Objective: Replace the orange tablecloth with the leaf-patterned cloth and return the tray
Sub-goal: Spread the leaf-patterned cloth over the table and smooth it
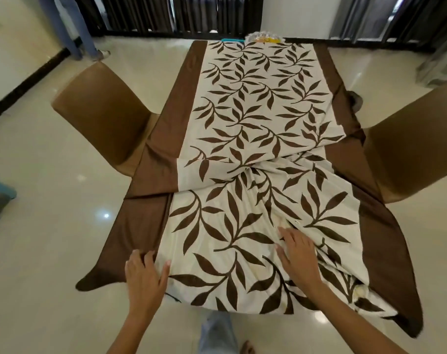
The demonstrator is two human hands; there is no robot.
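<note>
From the head camera we see the leaf-patterned cloth (248, 154) covering the table, bunched in folds mid-length. Our left hand (144, 277) lies flat, fingers spread, at its near-left edge; our right hand (297, 254) presses flat on the wrinkles.

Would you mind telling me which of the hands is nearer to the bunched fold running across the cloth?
Right. The right hand lies flat just below the fold; the left hand rests at the near-left edge, farther away.
</note>
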